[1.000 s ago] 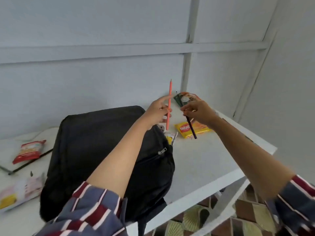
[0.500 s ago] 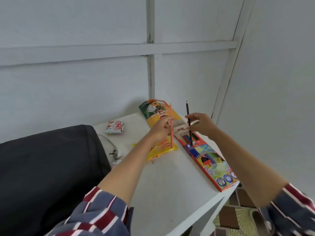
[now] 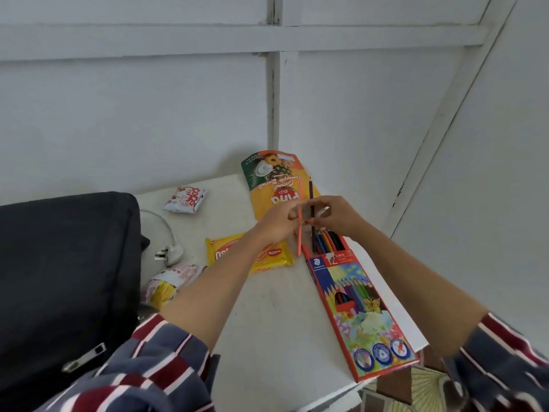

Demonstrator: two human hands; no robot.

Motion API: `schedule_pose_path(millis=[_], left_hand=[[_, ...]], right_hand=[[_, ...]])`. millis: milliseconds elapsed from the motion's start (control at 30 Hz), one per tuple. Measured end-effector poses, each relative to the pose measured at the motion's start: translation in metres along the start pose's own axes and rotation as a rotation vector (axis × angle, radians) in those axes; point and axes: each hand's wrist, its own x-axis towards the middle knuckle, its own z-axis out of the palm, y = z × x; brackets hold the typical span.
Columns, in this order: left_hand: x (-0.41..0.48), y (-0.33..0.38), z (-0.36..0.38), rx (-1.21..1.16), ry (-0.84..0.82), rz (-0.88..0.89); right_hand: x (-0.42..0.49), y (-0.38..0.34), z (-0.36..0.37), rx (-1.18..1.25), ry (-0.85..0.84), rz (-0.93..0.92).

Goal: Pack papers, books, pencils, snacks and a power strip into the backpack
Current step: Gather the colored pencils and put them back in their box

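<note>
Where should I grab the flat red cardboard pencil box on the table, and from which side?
Grip the flat red cardboard pencil box across its narrow width near mid-length, coming from above. It lies flat on the white table, both long sides exposed. Its far end is open with coloured pencils showing, so probably keep that end level or raised.

Bright even light, soft shadows, wide-angle bending at edges, slight blur
</note>
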Motion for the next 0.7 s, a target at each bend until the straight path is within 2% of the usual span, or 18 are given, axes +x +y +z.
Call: schedule_pose_path(millis=[200, 333, 567, 700], left_hand=[[-0.008, 0.006, 0.007, 0.036, 0.061, -0.102], [-0.012, 0.012, 0.012, 0.090, 0.105, -0.131], [-0.022, 0.014, 0.017, 0.118, 0.242, -0.157], [-0.023, 0.014, 0.017, 0.134, 0.327, -0.175]], right_hand=[[0.008, 0.021, 0.007, -0.090, -0.136, -0.158], [0.001, 0.031, 0.007, -0.169, -0.195, -0.380], [-0.014, 0.043, -0.005, -0.447, -0.422, -0.398], [-0.017, 0.044, -0.006, -0.434, -0.360, -0.481]])
